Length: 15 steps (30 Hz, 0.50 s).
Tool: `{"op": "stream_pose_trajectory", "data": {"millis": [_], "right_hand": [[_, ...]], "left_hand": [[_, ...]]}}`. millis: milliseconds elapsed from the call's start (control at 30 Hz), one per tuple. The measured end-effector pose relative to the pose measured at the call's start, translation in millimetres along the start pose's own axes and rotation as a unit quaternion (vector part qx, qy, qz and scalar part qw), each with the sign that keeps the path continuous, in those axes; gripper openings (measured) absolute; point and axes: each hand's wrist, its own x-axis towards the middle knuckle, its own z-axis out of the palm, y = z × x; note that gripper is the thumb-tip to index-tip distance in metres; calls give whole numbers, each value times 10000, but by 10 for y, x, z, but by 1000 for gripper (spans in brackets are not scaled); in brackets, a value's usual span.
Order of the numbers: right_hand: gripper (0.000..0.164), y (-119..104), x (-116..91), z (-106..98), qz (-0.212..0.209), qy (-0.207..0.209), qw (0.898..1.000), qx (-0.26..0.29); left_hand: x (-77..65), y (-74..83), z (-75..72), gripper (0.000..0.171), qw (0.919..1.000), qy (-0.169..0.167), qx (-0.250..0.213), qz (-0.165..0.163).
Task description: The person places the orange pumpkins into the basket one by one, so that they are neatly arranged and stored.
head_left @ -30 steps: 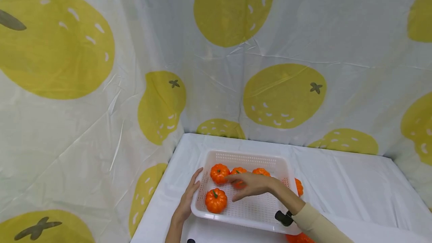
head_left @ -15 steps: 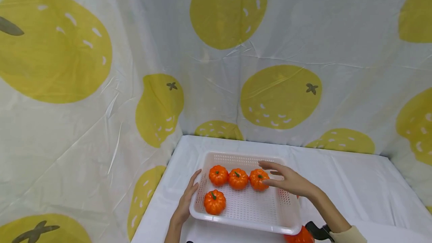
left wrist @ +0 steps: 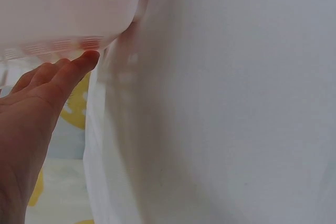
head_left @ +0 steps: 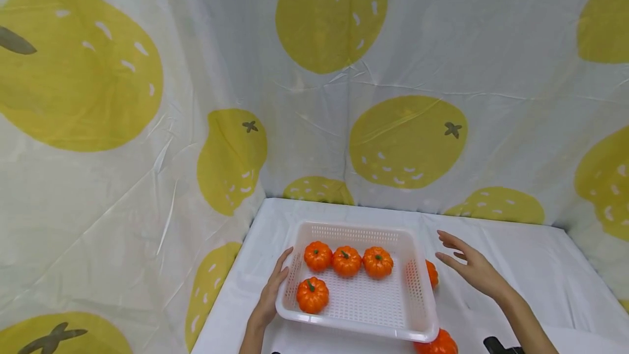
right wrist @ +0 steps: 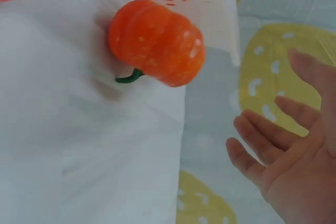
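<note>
A white plastic basket (head_left: 363, 331) with slotted walls holds several small orange pumpkins; three, one of them a pumpkin (head_left: 346, 261) in the middle, line its far side, and another pumpkin (head_left: 312, 295) lies near the front left corner. My left hand (head_left: 269, 296) rests against the basket's left wall with fingers extended. To the right of the basket, my right hand (head_left: 474, 269) hovers with loosely spread fingers and nothing in it. Nearest to it is a pumpkin (right wrist: 157, 43) with a green stem, lying outside beside the basket's right wall.
One more pumpkin (head_left: 437, 343) lies outside the basket's front right corner, partly hidden by the rim. A white cloth (head_left: 521, 255) covers the table. Curtains (head_left: 304, 124) printed with yellow fruit hang behind and at the left.
My right hand has moved from over the left pumpkins, across the basket, to beyond its right wall. The pumpkin at the right of the far row is now fully visible. My left hand stays put.
</note>
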Motion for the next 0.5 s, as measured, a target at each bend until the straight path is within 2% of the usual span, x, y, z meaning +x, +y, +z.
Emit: {"op": "stream_pose_trajectory", "data": {"millis": [233,500], "right_hand": [[73,301,-37,226,170,-407,9986,283],[69,455,-52,449,83,-640,9960,617]], "left_hand": [[10,-10,3,56,10000,12,-63,-5],[4,-7,1,58,10000,43,-8,-65]]}}
